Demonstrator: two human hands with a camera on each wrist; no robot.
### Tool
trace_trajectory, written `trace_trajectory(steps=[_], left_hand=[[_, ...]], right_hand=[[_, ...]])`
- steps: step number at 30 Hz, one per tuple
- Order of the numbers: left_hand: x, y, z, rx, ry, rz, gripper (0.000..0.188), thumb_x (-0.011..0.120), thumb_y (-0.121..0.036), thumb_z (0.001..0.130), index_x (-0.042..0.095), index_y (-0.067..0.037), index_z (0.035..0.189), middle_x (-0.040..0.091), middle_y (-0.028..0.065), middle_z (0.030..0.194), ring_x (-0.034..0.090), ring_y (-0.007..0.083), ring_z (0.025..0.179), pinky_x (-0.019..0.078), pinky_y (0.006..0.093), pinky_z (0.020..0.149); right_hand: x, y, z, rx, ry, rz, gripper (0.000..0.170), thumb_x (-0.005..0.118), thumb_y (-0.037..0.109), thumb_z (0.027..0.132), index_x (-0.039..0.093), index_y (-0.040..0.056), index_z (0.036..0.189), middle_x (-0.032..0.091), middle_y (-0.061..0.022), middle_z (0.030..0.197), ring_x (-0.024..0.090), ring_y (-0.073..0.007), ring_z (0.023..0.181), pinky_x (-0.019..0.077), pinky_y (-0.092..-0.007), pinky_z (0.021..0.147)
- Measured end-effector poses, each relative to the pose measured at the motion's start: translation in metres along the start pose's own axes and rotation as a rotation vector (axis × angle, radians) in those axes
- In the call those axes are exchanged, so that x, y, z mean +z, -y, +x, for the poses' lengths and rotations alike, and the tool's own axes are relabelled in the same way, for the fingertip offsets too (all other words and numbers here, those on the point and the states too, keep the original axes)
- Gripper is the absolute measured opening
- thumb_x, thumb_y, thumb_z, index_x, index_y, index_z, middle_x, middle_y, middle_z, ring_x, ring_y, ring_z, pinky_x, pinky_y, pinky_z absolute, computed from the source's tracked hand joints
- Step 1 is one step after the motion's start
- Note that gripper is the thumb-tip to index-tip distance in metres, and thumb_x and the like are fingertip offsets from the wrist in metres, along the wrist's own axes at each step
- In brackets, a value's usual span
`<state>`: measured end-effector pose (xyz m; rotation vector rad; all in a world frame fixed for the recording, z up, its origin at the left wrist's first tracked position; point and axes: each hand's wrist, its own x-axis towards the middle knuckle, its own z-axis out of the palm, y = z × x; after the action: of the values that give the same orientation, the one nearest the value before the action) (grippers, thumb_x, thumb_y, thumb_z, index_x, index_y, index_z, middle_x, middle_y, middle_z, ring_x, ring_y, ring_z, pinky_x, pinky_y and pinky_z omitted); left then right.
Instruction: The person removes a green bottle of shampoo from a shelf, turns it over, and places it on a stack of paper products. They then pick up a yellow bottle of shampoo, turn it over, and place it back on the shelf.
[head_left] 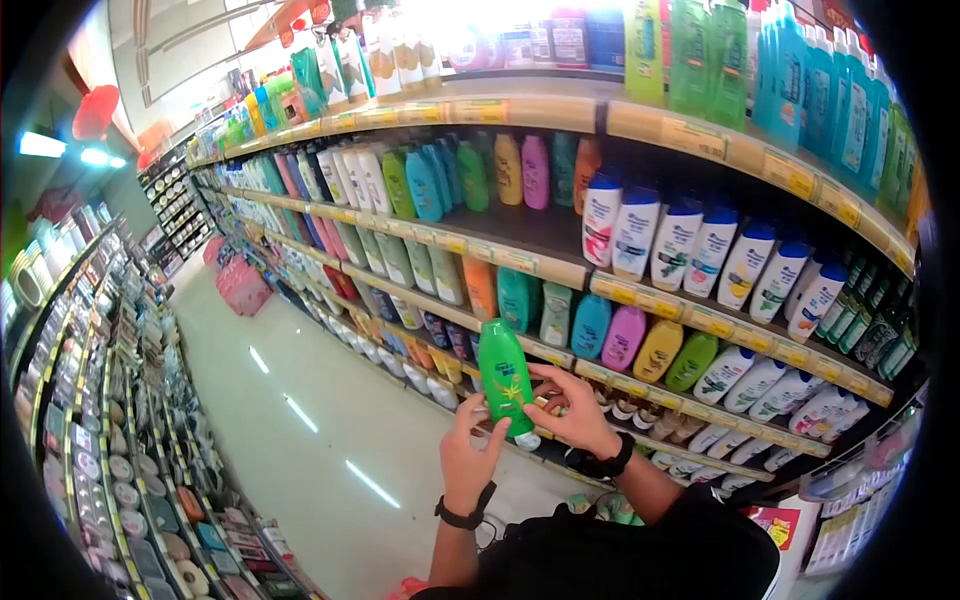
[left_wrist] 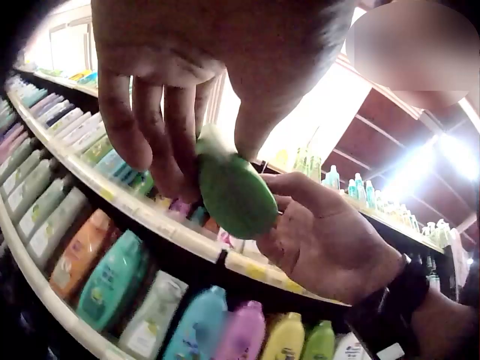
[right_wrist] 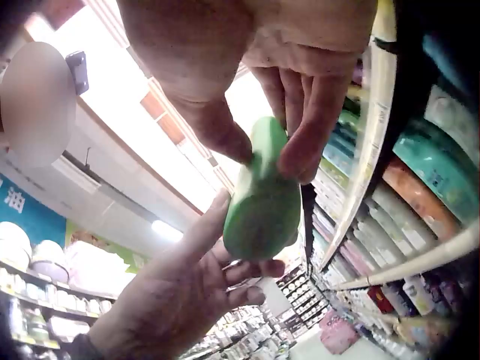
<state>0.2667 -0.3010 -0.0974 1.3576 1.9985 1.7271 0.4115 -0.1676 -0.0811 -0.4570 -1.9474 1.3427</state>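
A green bottle (head_left: pixel 505 375) with a yellow design on its front is held between both hands, tilted, its white end (head_left: pixel 528 440) lowest in the head view. The left hand (head_left: pixel 470 455) has its thumb and fingers about one side of it. On the other side the right hand (head_left: pixel 572 408) pinches it between thumb and fingers. The left wrist view shows the bottle (left_wrist: pixel 236 196) end-on, between the left thumb and fingers. In the right wrist view the right hand (right_wrist: pixel 255 75) grips the bottle (right_wrist: pixel 262 210) from above, and the left hand (right_wrist: pixel 180 289) lies against it from below.
Long shelves of bottles run along the right, with white blue-capped bottles (head_left: pixel 715 245) and a row of coloured bottles (head_left: pixel 625 335) close by. Another shelf of small goods (head_left: pixel 130 440) lines the left. Between them runs an aisle floor (head_left: pixel 260 310) with a pink bundle (head_left: pixel 243 288) farther off.
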Motion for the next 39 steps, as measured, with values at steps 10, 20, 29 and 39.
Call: trace_trajectory(steps=[10,20,29,39], left_hand=[[-0.052,0.053,0.1,0.061,0.062,-0.153,0.062,0.075,-0.006,0.088,0.051,-0.001,0.145,0.069,0.0135,0.118,0.069,0.0184,0.089,0.0532,0.0286,0.071],[-0.029,0.076,0.227,0.246,0.153,-0.062,0.062,0.066,-0.008,0.095,0.044,-0.006,0.153,0.055,0.0147,0.125,0.064,0.0243,0.09,0.0532,0.0325,0.074],[-0.001,0.078,0.357,0.513,0.12,0.08,0.059,0.063,-0.004,0.094,0.046,-0.001,0.15,0.062,0.0205,0.123,0.06,0.0366,0.111,0.0457,0.0435,0.095],[0.002,0.084,0.388,0.487,0.257,0.174,0.069,0.073,-0.02,0.09,0.045,0.006,0.147,0.062,0.023,0.129,0.061,0.0355,0.111,0.0409,0.0448,0.099]], right_hand=[[0.083,-0.025,0.102,-0.071,-0.18,0.224,0.055,0.076,0.004,0.089,0.058,0.0021,0.141,0.065,-0.0105,0.123,0.062,-0.0098,0.098,0.0551,-0.0219,0.074],[0.065,-0.047,0.208,-0.115,-0.412,0.197,0.047,0.074,0.002,0.09,0.06,-0.0015,0.135,0.072,-0.0091,0.117,0.066,-0.0112,0.103,0.0547,-0.0259,0.081],[0.029,-0.032,0.307,-0.203,-0.517,-0.161,0.048,0.075,0.005,0.089,0.059,-0.003,0.133,0.066,-0.0145,0.119,0.071,-0.0192,0.101,0.0565,-0.0273,0.076],[0.03,-0.039,0.342,-0.085,-0.584,-0.38,0.042,0.069,0.001,0.092,0.056,-0.0013,0.131,0.06,-0.0169,0.119,0.07,-0.028,0.105,0.0593,-0.0335,0.082]])
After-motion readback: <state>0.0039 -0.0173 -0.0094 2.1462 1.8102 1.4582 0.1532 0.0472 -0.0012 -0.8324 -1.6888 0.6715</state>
